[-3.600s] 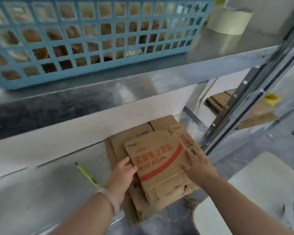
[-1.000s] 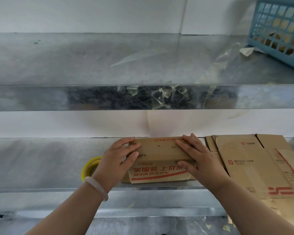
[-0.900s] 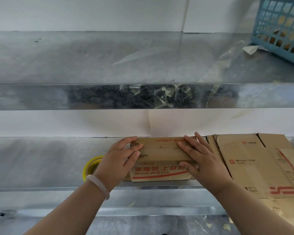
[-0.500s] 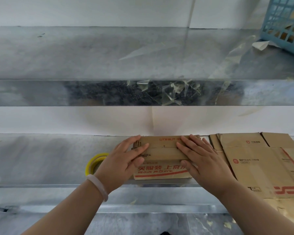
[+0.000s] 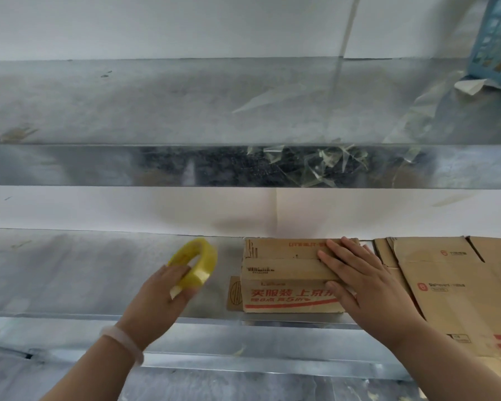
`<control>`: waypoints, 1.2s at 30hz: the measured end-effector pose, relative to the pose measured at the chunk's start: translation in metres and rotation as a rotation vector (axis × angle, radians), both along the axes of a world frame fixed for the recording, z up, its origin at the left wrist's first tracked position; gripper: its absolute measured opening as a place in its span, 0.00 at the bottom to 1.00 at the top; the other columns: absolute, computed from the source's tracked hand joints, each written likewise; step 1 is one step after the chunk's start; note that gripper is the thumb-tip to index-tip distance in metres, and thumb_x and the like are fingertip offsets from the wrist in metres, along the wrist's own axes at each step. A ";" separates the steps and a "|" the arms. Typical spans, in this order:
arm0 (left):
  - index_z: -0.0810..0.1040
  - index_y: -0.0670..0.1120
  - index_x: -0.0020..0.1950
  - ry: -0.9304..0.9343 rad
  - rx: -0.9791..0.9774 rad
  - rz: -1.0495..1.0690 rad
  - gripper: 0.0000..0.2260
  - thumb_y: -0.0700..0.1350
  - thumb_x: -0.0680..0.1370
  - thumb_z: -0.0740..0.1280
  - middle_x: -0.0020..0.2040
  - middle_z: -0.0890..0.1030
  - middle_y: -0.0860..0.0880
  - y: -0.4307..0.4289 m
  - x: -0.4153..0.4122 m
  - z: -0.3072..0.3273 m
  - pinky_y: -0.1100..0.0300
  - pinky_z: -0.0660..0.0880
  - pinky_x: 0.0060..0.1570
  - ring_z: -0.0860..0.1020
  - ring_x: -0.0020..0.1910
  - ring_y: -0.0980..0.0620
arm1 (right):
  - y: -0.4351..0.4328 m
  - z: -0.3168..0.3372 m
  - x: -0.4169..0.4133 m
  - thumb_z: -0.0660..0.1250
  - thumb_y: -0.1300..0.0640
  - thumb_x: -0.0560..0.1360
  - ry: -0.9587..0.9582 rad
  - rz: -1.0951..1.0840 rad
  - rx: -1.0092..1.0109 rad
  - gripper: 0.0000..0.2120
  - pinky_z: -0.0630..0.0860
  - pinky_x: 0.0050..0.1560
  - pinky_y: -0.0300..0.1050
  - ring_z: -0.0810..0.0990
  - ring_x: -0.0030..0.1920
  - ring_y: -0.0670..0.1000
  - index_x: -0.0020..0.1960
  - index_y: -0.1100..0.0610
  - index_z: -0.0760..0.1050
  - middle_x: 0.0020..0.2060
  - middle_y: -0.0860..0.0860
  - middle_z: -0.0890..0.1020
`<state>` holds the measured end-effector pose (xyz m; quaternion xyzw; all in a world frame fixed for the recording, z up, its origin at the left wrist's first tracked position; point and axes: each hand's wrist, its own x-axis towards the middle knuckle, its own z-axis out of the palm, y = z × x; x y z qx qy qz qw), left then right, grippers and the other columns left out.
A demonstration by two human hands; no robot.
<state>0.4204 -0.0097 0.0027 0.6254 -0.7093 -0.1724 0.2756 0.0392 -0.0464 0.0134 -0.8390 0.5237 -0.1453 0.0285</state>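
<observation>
meanwhile left hand (image 5: 159,296) grips the yellow tape roll (image 5: 195,263), right hand (image 5: 365,282) presses flat on the cardboard box (image 5: 284,273).

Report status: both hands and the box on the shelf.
Left hand grips yellow tape roll, tilted, left of cardboard box. Right hand flat on that box, on shelf. Flattened cartons lie close on its right.

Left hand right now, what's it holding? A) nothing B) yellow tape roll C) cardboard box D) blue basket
B: the left hand grips the yellow tape roll, while the right hand lies flat on the cardboard box.
</observation>
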 end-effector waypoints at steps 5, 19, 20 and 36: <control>0.76 0.62 0.51 0.387 0.108 -0.189 0.13 0.63 0.69 0.63 0.41 0.81 0.56 -0.015 -0.051 0.113 0.63 0.74 0.45 0.79 0.42 0.58 | 0.000 0.002 0.002 0.44 0.35 0.81 0.002 -0.017 0.005 0.28 0.60 0.75 0.55 0.57 0.77 0.47 0.75 0.44 0.64 0.74 0.43 0.66; 0.79 0.56 0.51 0.112 0.386 -0.355 0.04 0.50 0.78 0.66 0.35 0.80 0.55 -0.067 -0.152 0.132 0.62 0.75 0.38 0.78 0.32 0.62 | -0.001 0.053 0.019 0.49 0.38 0.81 -0.635 -0.216 0.385 0.20 0.59 0.73 0.48 0.70 0.65 0.42 0.61 0.39 0.77 0.58 0.37 0.77; 0.78 0.57 0.50 0.088 0.378 -0.368 0.03 0.50 0.78 0.66 0.35 0.80 0.55 -0.067 -0.153 0.133 0.62 0.75 0.39 0.77 0.32 0.63 | -0.003 0.060 0.023 0.52 0.40 0.81 -0.725 -0.258 0.423 0.16 0.68 0.66 0.48 0.75 0.58 0.43 0.54 0.39 0.79 0.53 0.38 0.80; 0.78 0.58 0.54 0.010 0.394 -0.309 0.08 0.57 0.77 0.65 0.33 0.80 0.55 -0.065 -0.161 0.131 0.60 0.76 0.40 0.78 0.32 0.60 | -0.014 0.103 0.015 0.64 0.54 0.80 -0.926 -0.368 0.542 0.10 0.81 0.53 0.54 0.85 0.41 0.52 0.43 0.57 0.79 0.35 0.50 0.85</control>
